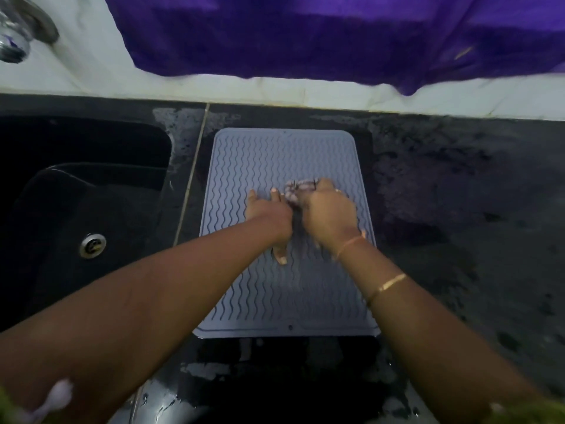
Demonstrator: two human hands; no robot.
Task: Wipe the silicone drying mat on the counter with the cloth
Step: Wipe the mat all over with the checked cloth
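A bunched pale cloth (pixel 301 189) is being clenched in the right hand (pixel 328 215) mid-mat, the grey ribbed silicone drying mat (pixel 284 154) running lengthwise ahead and behind, while the left hand (pixel 267 214) is being pressed flat alongside.

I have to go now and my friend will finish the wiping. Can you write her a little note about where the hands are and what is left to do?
Right hand: closed around the bunched cloth, pressing it onto the mat, right of the middle.
Left hand: flat on the mat beside the cloth, fingers spread, holding nothing.
Silicone drying mat: lies flat on the dark counter, just right of the sink.
Done: wiping is under way near the middle; I cannot tell which parts are already clean.
Left: probably wipe the far end and the near end, then lift the cloth off. The counter around the mat looks wet.
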